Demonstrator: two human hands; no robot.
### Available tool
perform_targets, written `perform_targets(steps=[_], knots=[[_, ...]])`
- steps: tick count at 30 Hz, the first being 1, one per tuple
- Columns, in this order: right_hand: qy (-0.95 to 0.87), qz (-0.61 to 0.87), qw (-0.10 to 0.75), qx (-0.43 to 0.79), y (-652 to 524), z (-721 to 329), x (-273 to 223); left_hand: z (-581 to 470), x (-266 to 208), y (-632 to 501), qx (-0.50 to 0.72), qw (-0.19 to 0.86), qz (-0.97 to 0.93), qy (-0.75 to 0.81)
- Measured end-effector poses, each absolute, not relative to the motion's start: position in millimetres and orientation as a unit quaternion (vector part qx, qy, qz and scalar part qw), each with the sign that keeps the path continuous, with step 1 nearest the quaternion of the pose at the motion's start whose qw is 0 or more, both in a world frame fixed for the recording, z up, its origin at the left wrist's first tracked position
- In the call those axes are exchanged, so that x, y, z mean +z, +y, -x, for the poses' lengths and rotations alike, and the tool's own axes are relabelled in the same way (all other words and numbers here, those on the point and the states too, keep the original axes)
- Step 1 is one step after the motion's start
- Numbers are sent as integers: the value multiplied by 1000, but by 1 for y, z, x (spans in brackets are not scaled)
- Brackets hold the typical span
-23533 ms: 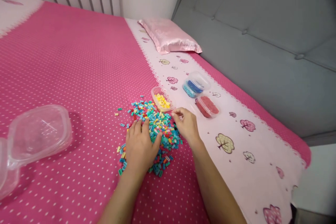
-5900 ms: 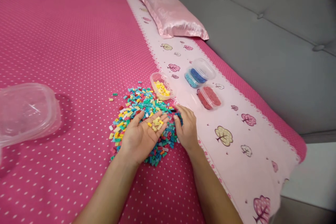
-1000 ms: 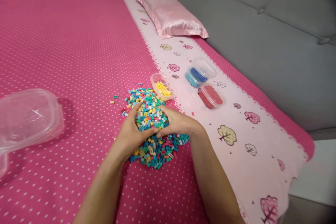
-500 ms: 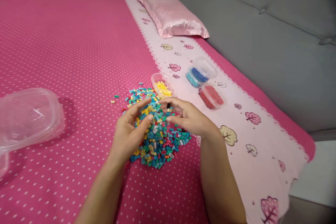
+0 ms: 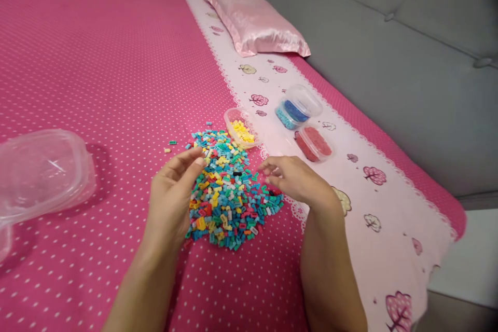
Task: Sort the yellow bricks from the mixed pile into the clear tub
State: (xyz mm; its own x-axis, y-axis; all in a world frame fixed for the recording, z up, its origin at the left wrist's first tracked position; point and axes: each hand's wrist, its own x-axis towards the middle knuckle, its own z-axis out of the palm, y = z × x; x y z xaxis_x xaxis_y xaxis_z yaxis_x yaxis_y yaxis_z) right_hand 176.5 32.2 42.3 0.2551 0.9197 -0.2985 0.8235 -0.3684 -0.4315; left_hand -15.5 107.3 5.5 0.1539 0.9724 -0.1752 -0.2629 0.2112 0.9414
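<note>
Toy building bricks point(image 5: 229, 202) lie heaped between your curled left hand point(image 5: 171, 192) and loosely bent right hand point(image 5: 294, 179); whether either grips anything, I cannot tell.

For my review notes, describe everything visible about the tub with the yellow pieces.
The tub is a small, see-through container, apparently plastic, with rounded corners and a rim. It stands uncovered, open side up, and partly filled with small yellow pieces, leaving bare wall at its far side. It sits on the bedspread, at the far edge of the mixed pile, which seems to touch its near side. Neither the left hand nor the right hand touches it.
</note>
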Motion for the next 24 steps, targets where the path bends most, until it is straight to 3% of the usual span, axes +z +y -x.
perform_targets(steps=[13, 19, 24], knots=[[-552, 800, -16, 234, 58, -154, 23, 18, 5, 113, 469, 717, -301, 419], [-540, 808, 25, 236, 53, -158, 26, 16, 13, 112, 407, 783, -233, 407], [-564, 788, 108, 224, 47, -160, 35, 14, 23, 107, 350, 839, -181, 376]])
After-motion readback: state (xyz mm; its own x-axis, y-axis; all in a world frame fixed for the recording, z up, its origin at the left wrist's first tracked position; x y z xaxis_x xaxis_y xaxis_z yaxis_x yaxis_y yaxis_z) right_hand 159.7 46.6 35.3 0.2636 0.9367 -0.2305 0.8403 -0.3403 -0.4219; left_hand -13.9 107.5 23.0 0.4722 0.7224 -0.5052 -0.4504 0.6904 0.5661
